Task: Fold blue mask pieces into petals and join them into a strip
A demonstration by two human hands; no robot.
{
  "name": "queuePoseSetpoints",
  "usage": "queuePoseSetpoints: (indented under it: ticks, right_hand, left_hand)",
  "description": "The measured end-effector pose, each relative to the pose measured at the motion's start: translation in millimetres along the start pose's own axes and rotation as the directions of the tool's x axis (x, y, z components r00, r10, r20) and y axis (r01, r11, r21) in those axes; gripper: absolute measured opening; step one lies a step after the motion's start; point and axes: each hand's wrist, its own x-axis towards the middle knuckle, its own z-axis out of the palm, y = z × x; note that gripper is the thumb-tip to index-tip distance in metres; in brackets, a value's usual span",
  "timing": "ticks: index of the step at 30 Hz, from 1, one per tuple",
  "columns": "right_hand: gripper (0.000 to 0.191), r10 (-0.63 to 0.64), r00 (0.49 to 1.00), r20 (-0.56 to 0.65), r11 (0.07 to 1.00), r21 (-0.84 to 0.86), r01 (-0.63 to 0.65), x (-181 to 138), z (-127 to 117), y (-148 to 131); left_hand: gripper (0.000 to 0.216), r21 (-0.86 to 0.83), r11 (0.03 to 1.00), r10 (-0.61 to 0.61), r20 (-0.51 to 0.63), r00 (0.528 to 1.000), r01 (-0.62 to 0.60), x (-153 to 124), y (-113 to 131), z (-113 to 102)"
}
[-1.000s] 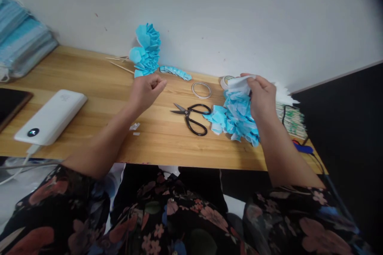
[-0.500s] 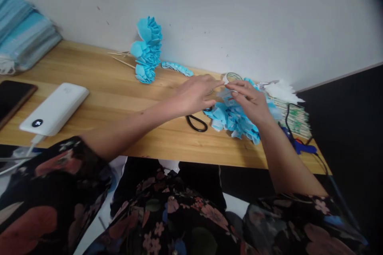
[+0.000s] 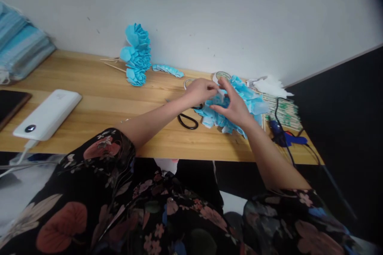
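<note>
My left hand [image 3: 201,93] is closed in a pinch on a small pale petal-like piece [image 3: 220,94], held over a heap of blue-and-white petal pieces [image 3: 223,121]. Close on its right, my right hand [image 3: 235,105] has thumb and forefinger spread apart around that piece, with no grip showing. Beneath my left wrist lie scissors [image 3: 188,122] with black handles, partly covered. A roll of tape [image 3: 222,75] rests behind the hands near the wall.
Blue fabric flowers [image 3: 137,56] on sticks lie left of centre beside a folded blue strip [image 3: 168,70]. A white power bank [image 3: 48,114], a phone [image 3: 13,105] and stacked masks [image 3: 24,46] are at left. At right are wooden sticks [image 3: 284,113] and a blue glue gun [image 3: 295,139].
My right hand's fingers have spread from a pinch, while my left fingers have closed on the pale piece. The camera view has shifted slightly, moving the tabletop things left.
</note>
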Motion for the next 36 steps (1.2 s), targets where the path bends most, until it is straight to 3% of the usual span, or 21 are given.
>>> queuePoseSetpoints:
  ticks: [6, 13, 18, 21, 25, 29, 32, 36]
  right_hand:
    - [0.077, 0.134, 0.989, -0.067, 0.989, -0.048, -0.137, 0, 5, 9]
    - [0.057, 0.084, 0.996, -0.030, 0.994, 0.070, -0.082, -4, -4, 11]
    - [0.055, -0.006, 0.969, -0.246, 0.992, 0.122, 0.037, 9, -7, -6]
    - [0.059, -0.041, 0.945, -0.326, 0.979, 0.175, 0.103, 26, 4, -25]
    - [0.065, -0.021, 0.984, -0.176, 0.901, 0.422, 0.095, 51, 30, -62]
    - [0.048, -0.042, 0.999, -0.012, 0.844, 0.535, 0.042, 75, 57, -85]
    - [0.027, -0.029, 0.999, 0.022, 0.860, 0.510, 0.013, 88, 74, -85]
    - [0.010, 0.016, 0.999, 0.047, 0.822, 0.568, -0.040, 91, 86, -76]
  left_hand:
    - [0.018, -0.208, 0.970, -0.156, -0.122, 0.980, 0.128, 6, -7, -17]
    - [0.028, -0.527, 0.815, -0.333, -0.085, 0.939, 0.242, -14, -2, -49]
    - [0.020, -0.522, 0.799, -0.396, -0.084, 0.914, 0.298, -37, -2, -81]
    - [0.014, -0.431, 0.869, -0.334, -0.147, 0.931, 0.244, -51, -10, -98]
    - [0.010, -0.155, 0.983, -0.131, -0.244, 0.961, 0.095, -67, -27, -115]
    - [0.006, 0.104, 0.995, 0.028, -0.316, 0.948, 0.006, -73, -43, -118]
    - [0.006, 0.094, 0.996, 0.022, -0.319, 0.948, 0.008, -74, -52, -115]
    - [0.006, -0.125, 0.988, -0.125, -0.294, 0.948, 0.091, -78, -58, -111]
